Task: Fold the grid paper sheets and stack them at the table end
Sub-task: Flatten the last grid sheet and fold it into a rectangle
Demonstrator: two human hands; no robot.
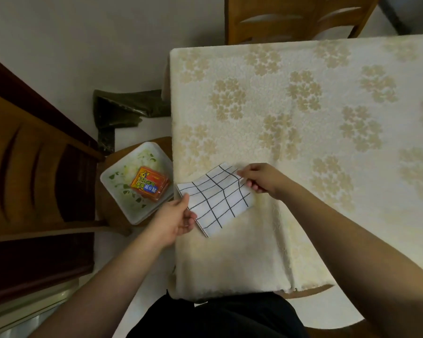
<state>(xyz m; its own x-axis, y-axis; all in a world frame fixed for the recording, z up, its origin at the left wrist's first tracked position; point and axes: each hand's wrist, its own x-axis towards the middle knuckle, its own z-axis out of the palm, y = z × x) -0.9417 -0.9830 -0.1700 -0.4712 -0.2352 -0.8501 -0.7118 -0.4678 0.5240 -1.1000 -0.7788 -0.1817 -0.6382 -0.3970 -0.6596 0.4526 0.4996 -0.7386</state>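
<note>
Floral tablecloth (303,118); white black-gridded sheet (217,198) bowed, pinched by left hand (175,219), right hand (258,178).

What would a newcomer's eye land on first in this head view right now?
The grid paper sheet, held at the table's near left edge: the left hand grips its near-left corner and the right hand pinches its far-right edge. Next, the bright orange packet in a white tray on a chair left of the floral tablecloth.
</note>
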